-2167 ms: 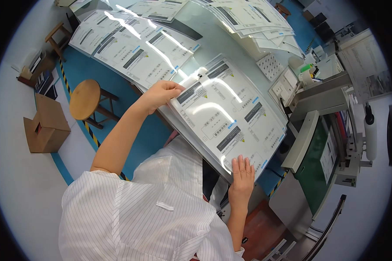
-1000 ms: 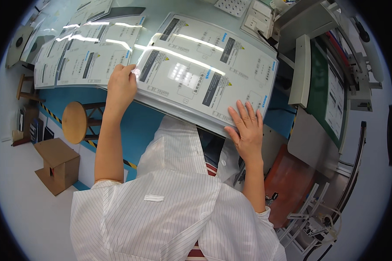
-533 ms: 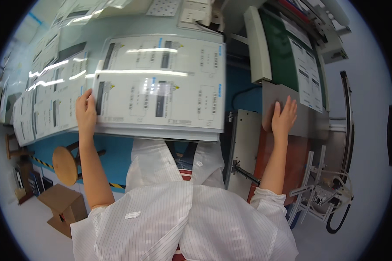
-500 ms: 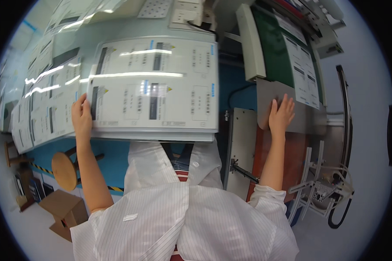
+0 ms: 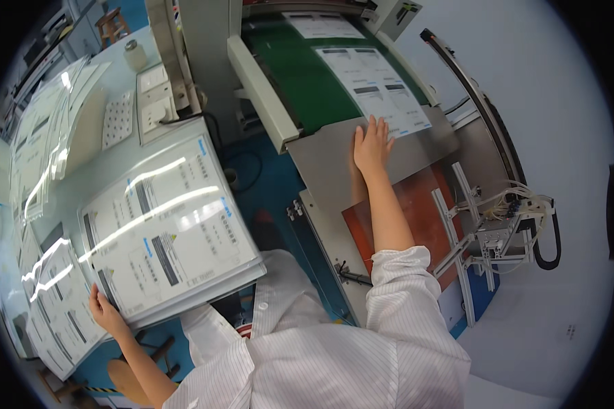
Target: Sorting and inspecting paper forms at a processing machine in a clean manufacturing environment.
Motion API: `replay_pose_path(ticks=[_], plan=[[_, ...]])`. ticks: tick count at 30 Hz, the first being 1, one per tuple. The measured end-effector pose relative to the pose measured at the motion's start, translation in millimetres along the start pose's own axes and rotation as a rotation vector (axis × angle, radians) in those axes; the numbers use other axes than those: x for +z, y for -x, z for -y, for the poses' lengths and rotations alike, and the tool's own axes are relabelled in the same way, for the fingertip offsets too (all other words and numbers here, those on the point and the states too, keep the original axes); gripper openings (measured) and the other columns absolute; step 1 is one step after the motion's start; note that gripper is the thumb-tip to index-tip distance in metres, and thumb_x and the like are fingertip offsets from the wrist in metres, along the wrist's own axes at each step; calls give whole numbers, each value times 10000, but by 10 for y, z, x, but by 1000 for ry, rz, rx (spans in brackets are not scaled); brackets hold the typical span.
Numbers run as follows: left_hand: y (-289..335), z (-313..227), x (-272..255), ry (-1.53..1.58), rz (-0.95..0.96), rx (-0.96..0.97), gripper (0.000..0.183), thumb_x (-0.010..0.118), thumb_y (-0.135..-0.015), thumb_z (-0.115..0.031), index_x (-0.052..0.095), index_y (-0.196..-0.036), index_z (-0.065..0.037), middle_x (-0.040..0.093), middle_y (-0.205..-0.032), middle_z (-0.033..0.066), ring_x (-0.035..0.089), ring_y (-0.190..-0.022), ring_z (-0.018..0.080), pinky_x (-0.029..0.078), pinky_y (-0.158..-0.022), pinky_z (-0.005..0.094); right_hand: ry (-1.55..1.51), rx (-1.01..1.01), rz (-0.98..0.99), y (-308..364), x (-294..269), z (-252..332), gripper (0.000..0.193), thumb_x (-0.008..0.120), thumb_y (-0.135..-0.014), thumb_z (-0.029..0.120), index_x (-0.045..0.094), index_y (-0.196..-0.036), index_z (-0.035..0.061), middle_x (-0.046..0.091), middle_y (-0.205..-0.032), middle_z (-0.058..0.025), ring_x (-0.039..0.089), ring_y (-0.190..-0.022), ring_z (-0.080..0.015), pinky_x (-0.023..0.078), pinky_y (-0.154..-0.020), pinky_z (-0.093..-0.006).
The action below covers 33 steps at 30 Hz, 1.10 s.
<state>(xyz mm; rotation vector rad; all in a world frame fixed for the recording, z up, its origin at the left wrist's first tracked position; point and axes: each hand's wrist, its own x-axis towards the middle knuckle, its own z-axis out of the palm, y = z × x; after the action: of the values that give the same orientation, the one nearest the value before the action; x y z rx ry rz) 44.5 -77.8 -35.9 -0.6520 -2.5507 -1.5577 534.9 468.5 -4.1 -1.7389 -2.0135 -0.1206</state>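
Note:
My left hand (image 5: 106, 315) rests at the near left corner of a stack of clear printed sheets (image 5: 164, 235) on the glass-topped table, fingers stretched along its edge. Whether it pinches any sheet does not show. My right hand (image 5: 373, 148) is open, palm down, over a grey metal plate (image 5: 327, 153). Its fingertips reach the near edge of a printed sheet (image 5: 375, 85), which lies partly on a green conveyor belt (image 5: 283, 78) and partly on the plate. Farther along the belt lies another printed sheet (image 5: 320, 25).
More printed sheets (image 5: 58, 307) lie at the table's left. Beside the belt stands a pale side rail (image 5: 262, 95). An orange panel (image 5: 416, 211) and a metal frame with thin tubes (image 5: 501, 221) are at the right. A small bottle (image 5: 135, 54) stands at the back.
The view has swung to the right, showing more of the belt and a second sheet on it. My right hand has moved up to the sheet's near edge. My left hand stays by the stack.

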Motion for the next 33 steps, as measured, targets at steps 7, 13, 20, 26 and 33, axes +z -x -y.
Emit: replay_pose_path(ticks=[7,13,20,26,33], plan=[[72,-5,-78,-217,-65,88,296,486,-965,-108,604,-1210,12,614,-1149,118,571,-1026,186,435,-912,297,94,12,15,-161,71,-34,587,404,-969,397,365,-1424,28,308,-1501,-207,227,-1418,-349,142,-1131,-560],[96,-430,196,-231,-94,116,268,508,-928,-99,648,-1141,-16,613,-1050,126,580,-956,226,446,-861,311,170,172,201,-178,-22,-188,735,365,-945,535,334,-1433,-15,289,-1514,-206,223,-1423,-335,173,-1132,-526],[151,-695,189,-244,-156,19,242,528,-916,-134,683,-1080,-47,595,-958,80,545,-777,180,455,-746,292,51,-67,242,768,-388,-103,783,374,-949,580,308,-1443,-24,301,-1490,-250,240,-1406,-372,198,-1134,-473],[184,-659,137,-233,-137,-19,253,538,-936,-152,675,-1130,-67,574,-971,54,522,-790,135,443,-741,258,-1,-229,397,1580,-1069,146,661,552,-945,318,290,-1453,-14,269,-1506,-242,194,-1425,-369,201,-1143,-446],[134,-655,134,-155,-99,-49,256,538,-924,-151,677,-1121,-64,584,-988,62,530,-803,144,448,-753,272,9,-95,248,1487,-1144,248,469,478,-877,-49,483,-1344,1,533,-1302,-249,524,-1212,-363,432,-988,-405]])
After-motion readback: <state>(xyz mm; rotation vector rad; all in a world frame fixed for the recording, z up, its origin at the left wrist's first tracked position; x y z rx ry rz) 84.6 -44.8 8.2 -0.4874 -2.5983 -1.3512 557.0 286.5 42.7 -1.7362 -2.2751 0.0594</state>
